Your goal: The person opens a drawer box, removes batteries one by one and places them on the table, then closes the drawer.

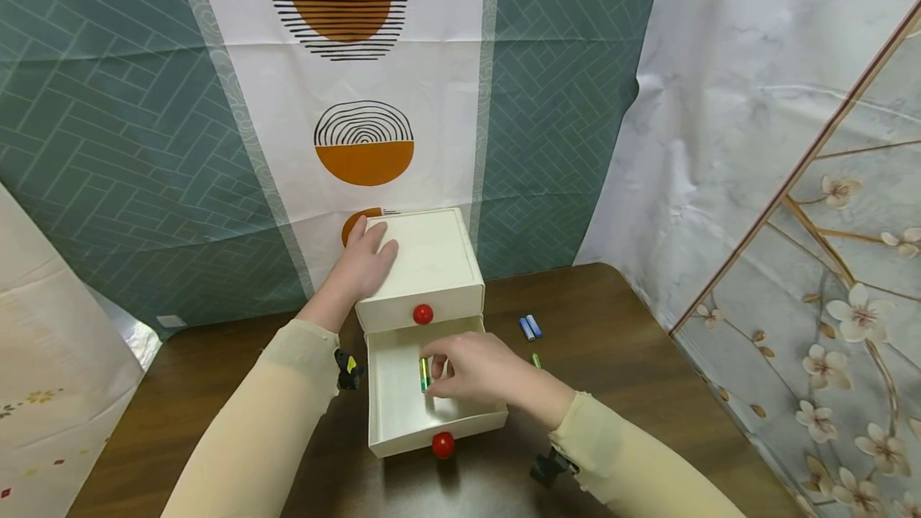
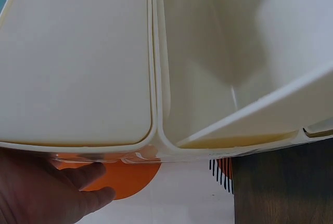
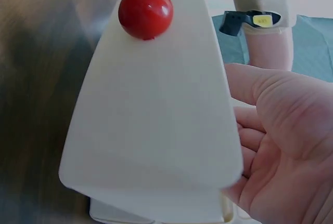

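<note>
A small white two-drawer cabinet (image 1: 424,254) has its lower drawer (image 1: 392,398) pulled out and its upper drawer closed. My left hand (image 1: 363,262) rests on the left side of the cabinet top, fingers extended; in the left wrist view the same hand (image 2: 47,190) lies along the cabinet's edge. Over the open drawer, my right hand (image 1: 475,366) pinches a green and gold battery (image 1: 424,375) between thumb and fingers. In the right wrist view the drawer front (image 3: 151,109) with its red knob (image 3: 145,12) hides the fingertips and the battery.
Two blue batteries (image 1: 530,328) lie side by side on the brown table (image 1: 604,358), right of the cabinet. Another green battery (image 1: 536,360) shows partly behind my right wrist. A patterned curtain (image 1: 561,142) hangs behind the table.
</note>
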Tool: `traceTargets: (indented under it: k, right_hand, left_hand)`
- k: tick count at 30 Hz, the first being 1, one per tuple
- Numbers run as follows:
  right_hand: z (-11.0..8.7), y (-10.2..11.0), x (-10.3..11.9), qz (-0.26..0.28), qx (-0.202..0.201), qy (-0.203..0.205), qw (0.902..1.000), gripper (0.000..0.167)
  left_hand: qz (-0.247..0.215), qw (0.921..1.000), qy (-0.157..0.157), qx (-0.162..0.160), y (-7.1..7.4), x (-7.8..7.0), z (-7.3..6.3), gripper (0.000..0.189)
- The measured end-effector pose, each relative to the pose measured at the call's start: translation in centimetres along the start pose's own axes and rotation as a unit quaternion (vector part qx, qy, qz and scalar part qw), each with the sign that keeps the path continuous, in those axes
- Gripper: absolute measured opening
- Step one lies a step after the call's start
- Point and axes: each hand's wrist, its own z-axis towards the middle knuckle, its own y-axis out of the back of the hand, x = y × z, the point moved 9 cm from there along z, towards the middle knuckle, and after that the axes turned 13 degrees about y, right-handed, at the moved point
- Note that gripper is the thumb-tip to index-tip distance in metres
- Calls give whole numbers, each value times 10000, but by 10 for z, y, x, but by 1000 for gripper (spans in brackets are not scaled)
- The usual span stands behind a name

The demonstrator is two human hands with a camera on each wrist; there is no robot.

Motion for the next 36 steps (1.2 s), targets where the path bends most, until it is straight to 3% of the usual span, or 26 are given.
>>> traceTargets:
  k: [6, 30, 36]
  right_hand:
    - [-8, 10, -6, 35, -107, -105, 9999, 32]
    - [-43, 42, -26, 215, -553, -337, 9977, 25]
    - [-53, 47, -35, 357, -675, -312, 9966, 31]
  left_hand:
    - [-11, 10000, 54, 9, 0, 1, 0, 68]
    - [-16, 10000, 75, 46, -1, 3, 1, 68]
    - [-10, 10000, 57, 59, 0, 1, 0, 68]
